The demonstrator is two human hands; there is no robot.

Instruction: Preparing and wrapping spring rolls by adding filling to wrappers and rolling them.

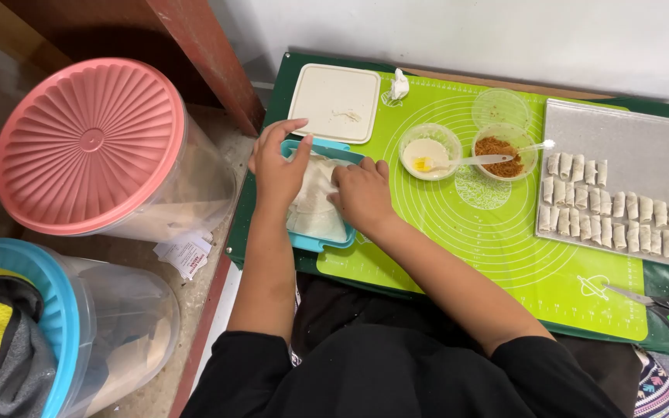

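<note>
Wrappers (pixel 315 203) lie in the container (pixel 320 241), bowls (pixel 430 150) right, tray (pixel 629 147) farther right.

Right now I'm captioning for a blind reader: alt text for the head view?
Both hands, left hand and right hand, rest on pale wrapper sheets in a blue container on a green mat. A metal tray of small rolls sits to the right.

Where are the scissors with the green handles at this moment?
In the head view, the scissors lie at the far right, near the lower right corner of the green mat, just below the metal tray of small rolls.
</note>
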